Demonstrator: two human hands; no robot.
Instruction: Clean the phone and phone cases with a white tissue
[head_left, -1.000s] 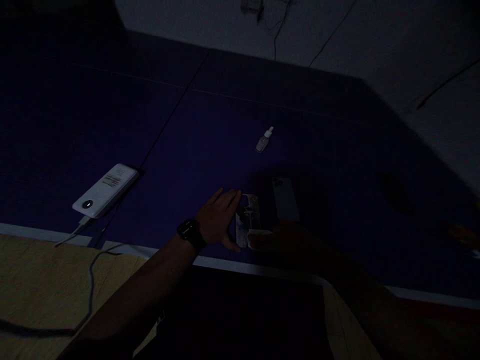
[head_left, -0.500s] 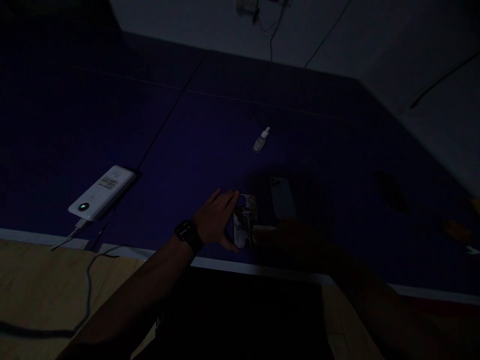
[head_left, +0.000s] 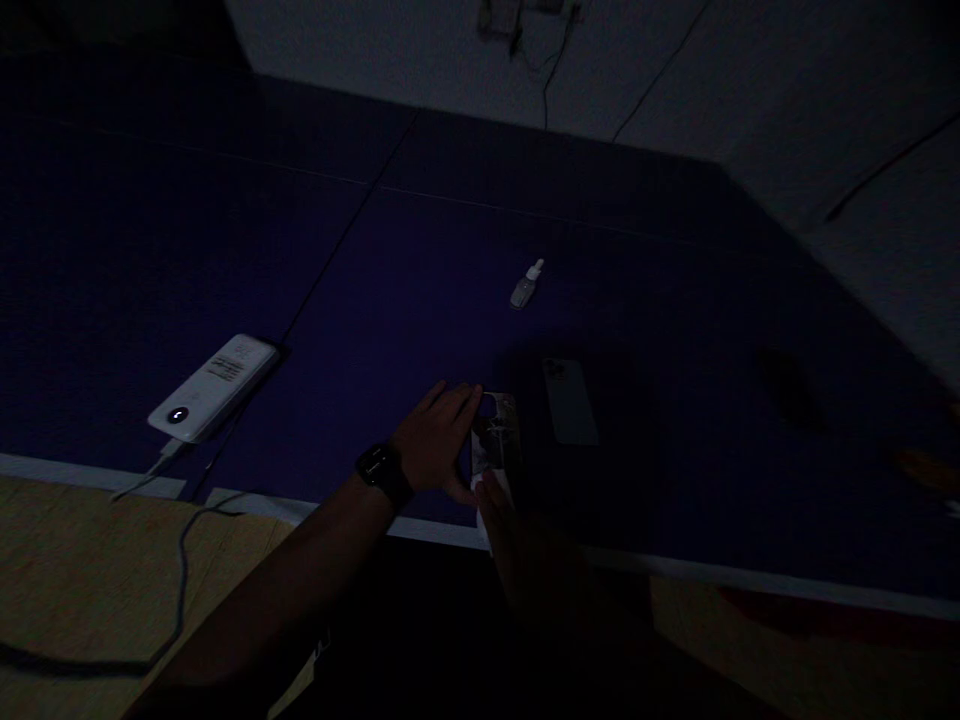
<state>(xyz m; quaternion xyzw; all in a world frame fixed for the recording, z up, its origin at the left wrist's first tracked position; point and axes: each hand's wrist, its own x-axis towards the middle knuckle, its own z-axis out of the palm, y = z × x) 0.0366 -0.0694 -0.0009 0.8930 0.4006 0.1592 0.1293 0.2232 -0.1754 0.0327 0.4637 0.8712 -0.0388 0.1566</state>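
Observation:
A patterned phone case (head_left: 499, 425) with a camera cutout lies on the dark blue tabletop. My left hand (head_left: 431, 440), a black watch on its wrist, holds the case along its left side, fingers at the top corner and thumb near the bottom. My right hand (head_left: 510, 530) presses a folded white cloth or tissue (head_left: 485, 515) on the lower end of the case; deep shadow hides most of this hand. Just right of the case, a pale phone (head_left: 570, 402) rests with its camera side up. Beyond them lies a small clear dropper bottle (head_left: 525, 288) with a white top.
A white power bank (head_left: 214, 390) with a lit round display lies at the left, a cable (head_left: 180, 570) hanging over the table's light edge. At the far right are a dark flat object (head_left: 789, 388) and an orange-brown object (head_left: 926, 468), both too dim to name.
My right hand has moved left and toward me, bringing the white cloth down to the bottom end of the case. The pale phone is now uncovered. My left hand stays on the case.

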